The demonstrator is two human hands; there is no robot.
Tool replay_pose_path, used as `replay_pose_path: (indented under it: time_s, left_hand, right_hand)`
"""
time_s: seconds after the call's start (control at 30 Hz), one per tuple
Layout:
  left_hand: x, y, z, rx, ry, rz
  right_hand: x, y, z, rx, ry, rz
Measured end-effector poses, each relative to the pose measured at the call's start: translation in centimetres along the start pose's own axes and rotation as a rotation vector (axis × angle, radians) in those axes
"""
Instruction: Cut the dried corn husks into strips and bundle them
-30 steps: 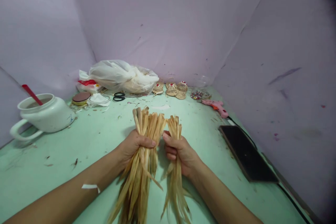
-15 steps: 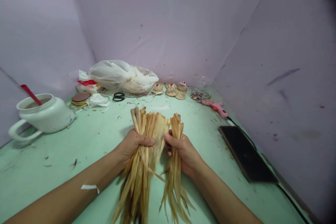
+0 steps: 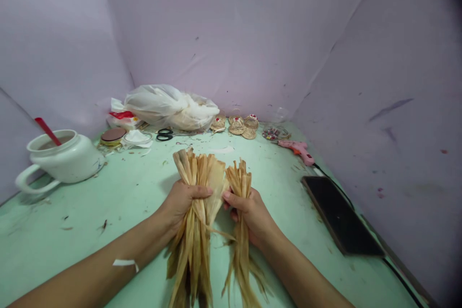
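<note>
My left hand (image 3: 179, 203) is closed around a thick bundle of dried tan leaf strips (image 3: 197, 173), whose tops fan out above the fist and whose tails hang toward me. Beside it, my right hand (image 3: 250, 211) grips a thinner bundle of the same strips (image 3: 239, 179). Both bundles are held upright just above the pale green table (image 3: 108, 202), close together, with a loose strip crossing from the thick one toward the thin one.
A white pot with a red spoon (image 3: 63, 156) stands at the left. Along the back lie a plastic bag (image 3: 169, 106), black scissors (image 3: 164, 134), small woven straw pieces (image 3: 238, 125) and a pink glue gun (image 3: 298, 148). A dark tablet (image 3: 341, 221) lies at the right.
Both hands have drawn slightly nearer to me with their bundles, and the two bundles now sit closer together. The thick bundle's top has fanned wider.
</note>
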State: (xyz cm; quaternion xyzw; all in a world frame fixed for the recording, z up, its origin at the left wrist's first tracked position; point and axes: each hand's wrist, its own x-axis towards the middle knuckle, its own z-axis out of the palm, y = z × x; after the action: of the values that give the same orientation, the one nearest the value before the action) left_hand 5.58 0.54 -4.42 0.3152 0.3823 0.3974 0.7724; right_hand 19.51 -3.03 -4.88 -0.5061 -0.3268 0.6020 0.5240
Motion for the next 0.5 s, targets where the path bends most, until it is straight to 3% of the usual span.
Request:
replay_pose_path:
  time_s: [0.17,0.37,0.5]
  left_hand:
    - [-0.25,-0.06,0.28,-0.025,0.109,0.025]
    - [-0.58,0.01,0.2,0.025,-0.043,0.029]
    - [-0.65,0.43,0.23,0.042,-0.012,0.052]
  right_hand:
    - [-0.06,0.1,0.16,0.022,0.038,-0.013]
    - [0.02,-0.19,-0.09,-0.022,0.12,0.037]
    - [-0.13,-0.28,0.16,-0.101,0.134,0.037]
